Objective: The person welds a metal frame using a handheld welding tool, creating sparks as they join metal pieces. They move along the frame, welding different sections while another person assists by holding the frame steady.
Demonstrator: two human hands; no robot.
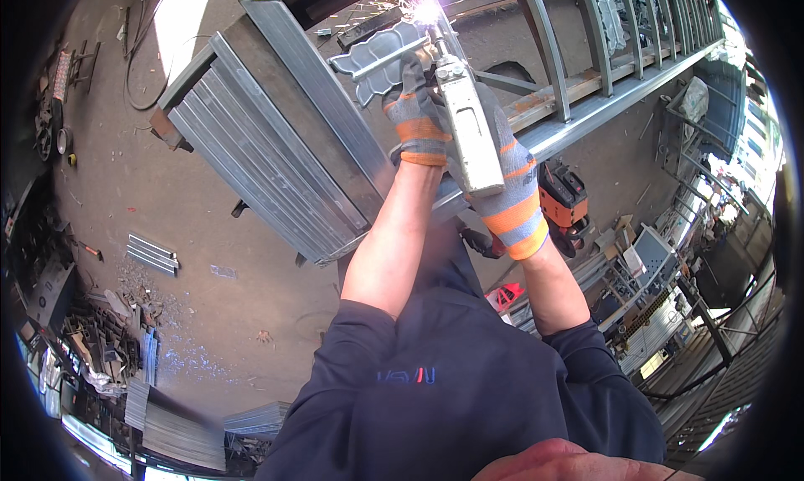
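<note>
My right hand (512, 159), in a grey and orange knit glove, is wrapped round a white handheld welding gun (471, 129). Its narrow nozzle points away from me at a bright weld spot (425, 14), from which sparks fly left. My left hand (416, 125), gloved alike, is closed at the right end of a grey scalloped ornamental metal piece (377, 60), just left of the gun. Some of its fingers are hidden. Both the piece and the gun tip are at the welded metal frame (314, 83); glare hides the exact contact.
Ribbed metal panelling (260, 159) fills the frame's near left side. A row of upright bars (590, 37) runs to the far right above a long rail (615, 96). An orange and black machine (563, 198) stands below it. Metal strips (152, 255) lie on the floor left.
</note>
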